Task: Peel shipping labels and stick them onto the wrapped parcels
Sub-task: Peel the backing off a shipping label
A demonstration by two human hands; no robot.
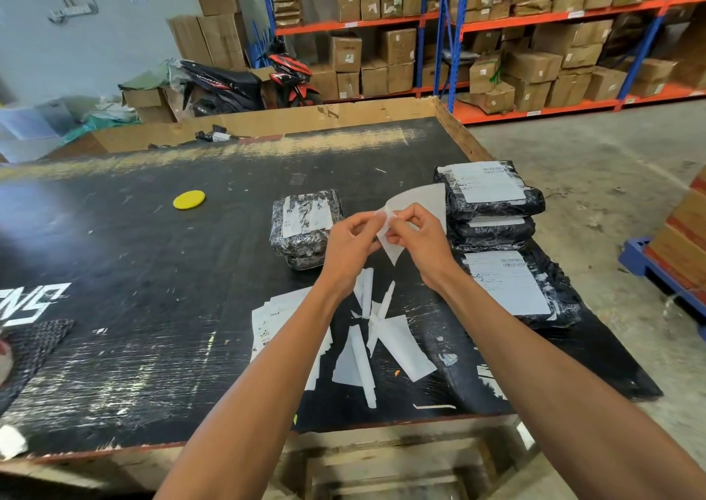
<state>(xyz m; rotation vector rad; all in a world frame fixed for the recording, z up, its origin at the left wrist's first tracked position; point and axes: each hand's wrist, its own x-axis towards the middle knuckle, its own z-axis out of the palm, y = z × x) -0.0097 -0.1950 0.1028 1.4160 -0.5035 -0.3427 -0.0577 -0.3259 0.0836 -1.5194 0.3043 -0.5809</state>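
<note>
Lower centre: stack of unpeeled labels (284, 314) on table (153, 346), w/ discarded backing strips (382, 343) just beside, so several peels look done.
Lower right: labelled parcel (515, 289).
Centre: left hand (351, 245) & right hand (420, 243) together, both pinching a label sheet (416, 203), peel in progress.
Behind hands: small parcel (305, 228), label status unclear; prob. next.
Right, farther: labelled stack (489, 197).
Left, far: yellow disc (189, 199).

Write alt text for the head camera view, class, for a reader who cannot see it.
Over a black table, a left hand and right hand pinch a white label, peeling it. Wrapped parcels bearing labels sit right; backing strips lie below.
</note>
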